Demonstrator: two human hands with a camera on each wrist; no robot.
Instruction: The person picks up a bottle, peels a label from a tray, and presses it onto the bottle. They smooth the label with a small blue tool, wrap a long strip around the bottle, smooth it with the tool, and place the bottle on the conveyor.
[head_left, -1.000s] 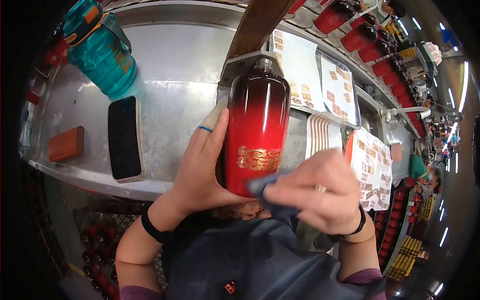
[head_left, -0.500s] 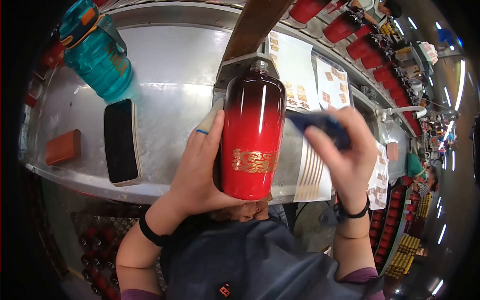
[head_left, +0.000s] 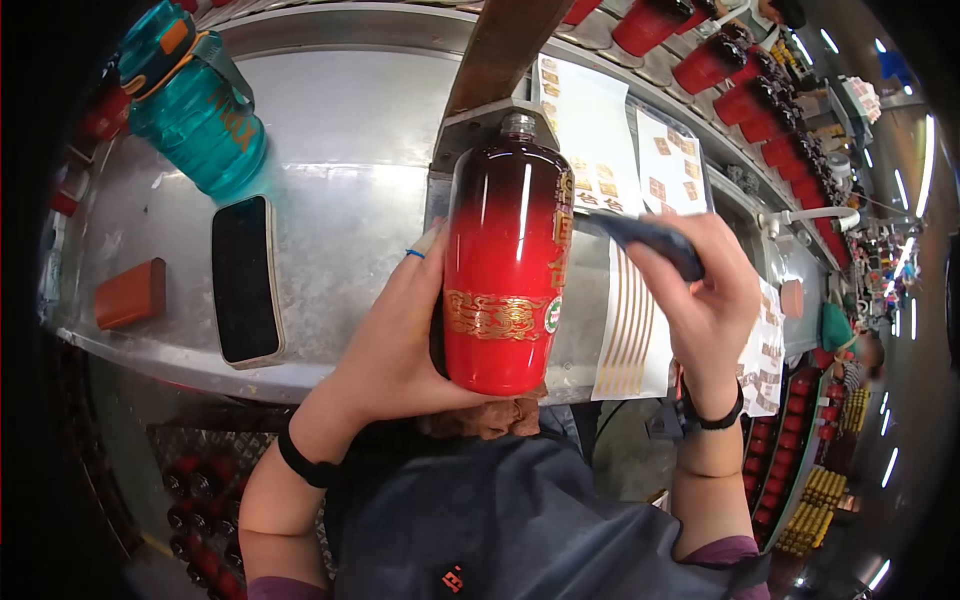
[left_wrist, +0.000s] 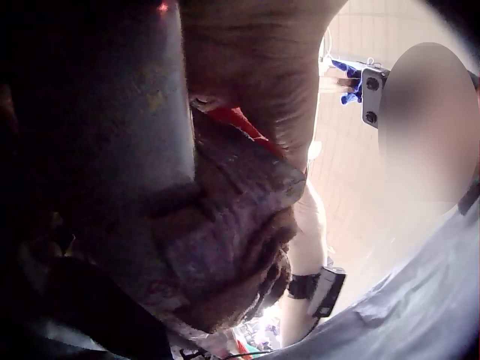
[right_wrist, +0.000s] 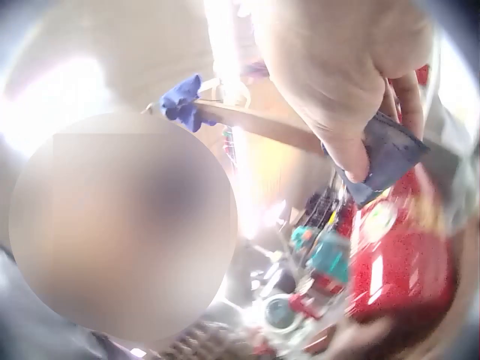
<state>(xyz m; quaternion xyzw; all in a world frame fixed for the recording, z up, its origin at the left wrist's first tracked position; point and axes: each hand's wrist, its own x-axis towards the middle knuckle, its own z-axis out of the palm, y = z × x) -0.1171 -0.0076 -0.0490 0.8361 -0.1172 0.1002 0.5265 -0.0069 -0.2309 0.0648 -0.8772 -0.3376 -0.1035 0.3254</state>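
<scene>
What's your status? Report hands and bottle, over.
Left hand grips red bottle, neck pointing away from the body. Right hand pinches dark cloth, just right of bottle. Nothing between cloth and bottle.

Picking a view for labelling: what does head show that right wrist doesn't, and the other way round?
Only head: the phone, the orange block, the sticker sheets, and a clear look at the left hand gripping the bottle.
Only right wrist: a blue rag on a wooden bar, and the underside of the pad.
Both: the red bottle, and the right hand with its fingers pinching the dark blue pad beside it.
</scene>
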